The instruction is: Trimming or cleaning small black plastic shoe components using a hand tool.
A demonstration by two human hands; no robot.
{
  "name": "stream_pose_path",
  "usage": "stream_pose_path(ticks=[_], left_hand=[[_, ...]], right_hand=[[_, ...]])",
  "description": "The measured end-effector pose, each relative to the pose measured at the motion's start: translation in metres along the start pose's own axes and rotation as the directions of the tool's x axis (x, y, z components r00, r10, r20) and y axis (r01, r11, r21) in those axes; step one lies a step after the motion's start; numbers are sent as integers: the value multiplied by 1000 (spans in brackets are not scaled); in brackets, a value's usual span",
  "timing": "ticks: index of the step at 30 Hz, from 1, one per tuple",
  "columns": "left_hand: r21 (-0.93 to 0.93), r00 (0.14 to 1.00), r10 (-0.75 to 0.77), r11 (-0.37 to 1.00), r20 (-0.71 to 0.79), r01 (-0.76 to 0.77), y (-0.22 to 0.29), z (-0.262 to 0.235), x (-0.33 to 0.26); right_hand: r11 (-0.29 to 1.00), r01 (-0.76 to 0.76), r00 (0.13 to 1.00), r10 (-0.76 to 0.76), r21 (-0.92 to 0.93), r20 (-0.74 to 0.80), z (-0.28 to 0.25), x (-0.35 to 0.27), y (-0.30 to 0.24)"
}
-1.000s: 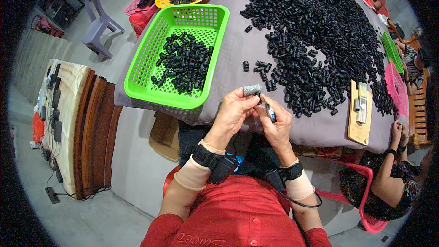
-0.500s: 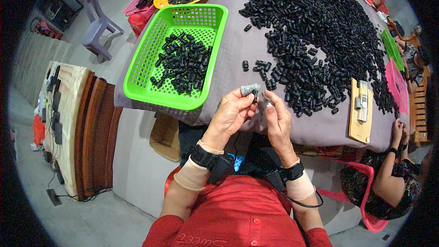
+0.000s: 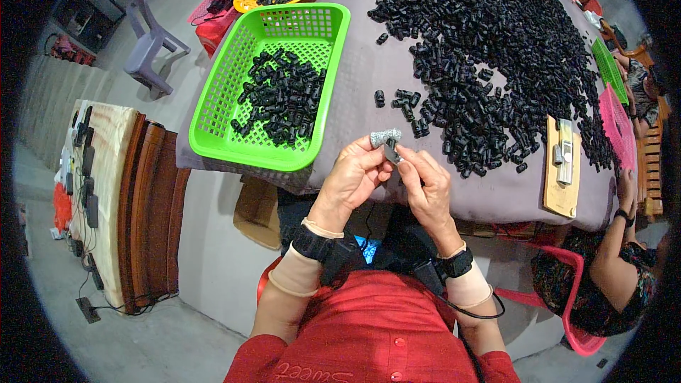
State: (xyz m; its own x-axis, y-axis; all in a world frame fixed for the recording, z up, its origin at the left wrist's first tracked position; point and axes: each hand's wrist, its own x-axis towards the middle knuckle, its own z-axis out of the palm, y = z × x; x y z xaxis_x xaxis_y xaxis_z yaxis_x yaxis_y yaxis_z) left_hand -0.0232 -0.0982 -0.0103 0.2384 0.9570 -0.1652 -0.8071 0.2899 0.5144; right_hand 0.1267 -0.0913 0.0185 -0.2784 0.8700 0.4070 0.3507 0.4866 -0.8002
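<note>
My left hand pinches a small black plastic part between thumb and forefinger. A grey speckled wrap covers the tip of that forefinger. My right hand is closed beside it, its thumb and fingertip pressed up to the part. Something small and shiny shows at the right fingertips, too tiny to name. Both hands are above the table's near edge. Just beyond them lie a few loose black cylindrical parts, at the fringe of a broad pile of similar parts.
On the left of the table stands a green basket partly filled with black parts. Behind it is a yellow dish of small dark bits. A tan board lies on the right. A co-worker's arm and pink chair are at far right.
My right fingertips have moved left, from a small gap to meeting the part in my left hand. The co-worker's hand at the right has moved up along the table's edge.
</note>
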Motion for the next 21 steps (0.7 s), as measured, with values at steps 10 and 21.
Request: stream_pose_path(ticks=[10, 21], left_hand=[[-13, 1000, -17, 1000, 20, 17, 0, -1, 0], [6, 1000, -25, 1000, 3, 25, 2, 0, -1]], right_hand=[[1000, -3, 1000, 3, -8, 1, -1, 1, -2], [999, 17, 1000, -17, -29, 0, 0, 1, 0]])
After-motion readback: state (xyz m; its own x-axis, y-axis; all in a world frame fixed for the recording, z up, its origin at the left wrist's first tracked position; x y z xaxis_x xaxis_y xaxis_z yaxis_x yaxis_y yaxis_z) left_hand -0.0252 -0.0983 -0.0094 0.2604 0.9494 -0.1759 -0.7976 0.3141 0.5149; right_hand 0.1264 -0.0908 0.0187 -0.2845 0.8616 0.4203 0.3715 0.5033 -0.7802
